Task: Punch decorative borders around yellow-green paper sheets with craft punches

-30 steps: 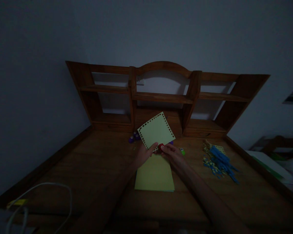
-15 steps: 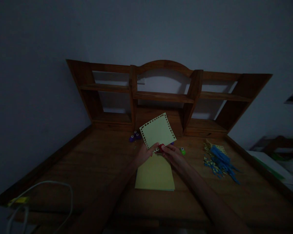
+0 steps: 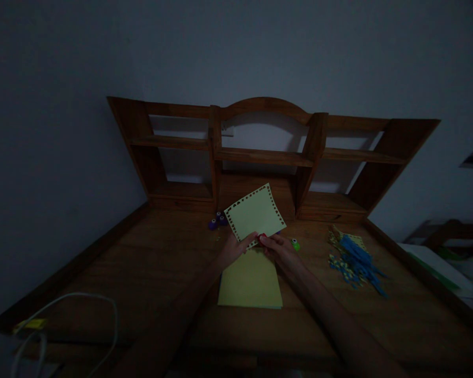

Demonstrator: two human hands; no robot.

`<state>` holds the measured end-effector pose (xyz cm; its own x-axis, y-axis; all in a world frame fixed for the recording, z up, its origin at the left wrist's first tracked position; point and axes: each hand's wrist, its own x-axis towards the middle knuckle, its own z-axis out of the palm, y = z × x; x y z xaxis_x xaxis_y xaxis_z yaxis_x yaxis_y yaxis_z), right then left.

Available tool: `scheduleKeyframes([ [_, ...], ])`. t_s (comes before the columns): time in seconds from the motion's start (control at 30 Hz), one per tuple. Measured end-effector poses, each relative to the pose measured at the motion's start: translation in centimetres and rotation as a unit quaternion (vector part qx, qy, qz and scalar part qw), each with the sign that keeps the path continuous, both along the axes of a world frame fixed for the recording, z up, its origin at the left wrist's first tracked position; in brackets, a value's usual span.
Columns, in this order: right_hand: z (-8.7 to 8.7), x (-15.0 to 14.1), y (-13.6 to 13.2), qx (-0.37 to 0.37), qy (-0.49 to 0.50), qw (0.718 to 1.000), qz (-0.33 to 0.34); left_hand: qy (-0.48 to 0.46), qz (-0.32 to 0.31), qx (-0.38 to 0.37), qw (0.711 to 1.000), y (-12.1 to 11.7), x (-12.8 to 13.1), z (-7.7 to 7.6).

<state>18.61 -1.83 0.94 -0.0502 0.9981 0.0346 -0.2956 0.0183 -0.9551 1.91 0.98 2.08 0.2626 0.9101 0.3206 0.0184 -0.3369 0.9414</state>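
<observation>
Slightly, the pale-yellow sheet [image 3: 254,212] has edged rightward over the last second, while the grip looks unchanged. The left hand [image 3: 232,251] pinches its near edge; the right hand [image 3: 283,251] grasps a red craft punch [image 3: 262,239] at that same edge, just to the right of the left hand's hold. Small heart-like holes [image 3: 247,196] line the far and side edges, and a few show between the two hands, so the shift reads as a small readjustment of the paper in the punch; whether the punch is pressed down, I cannot tell. Nearer than the grip lies a yellow paper stack [image 3: 250,283]; beyond it to the left, purple craft punches [image 3: 213,224]; just right, a green craft punch [image 3: 295,244]; well right, blue shreds [image 3: 357,257]
</observation>
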Motion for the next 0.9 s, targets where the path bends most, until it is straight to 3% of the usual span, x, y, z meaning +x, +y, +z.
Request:
scheduleKeyframes([
  [0.3,0.03,0.03,-0.04,-0.006,-0.001,1.0,-0.004,0.009,-0.008,-0.013,1.0,0.3,-0.12,-0.67],
  [0.9,-0.04,0.1,0.05,-0.009,-0.004,1.0,-0.013,0.0,-0.02,-0.034,0.999,0.1,-0.14,-0.28],
])
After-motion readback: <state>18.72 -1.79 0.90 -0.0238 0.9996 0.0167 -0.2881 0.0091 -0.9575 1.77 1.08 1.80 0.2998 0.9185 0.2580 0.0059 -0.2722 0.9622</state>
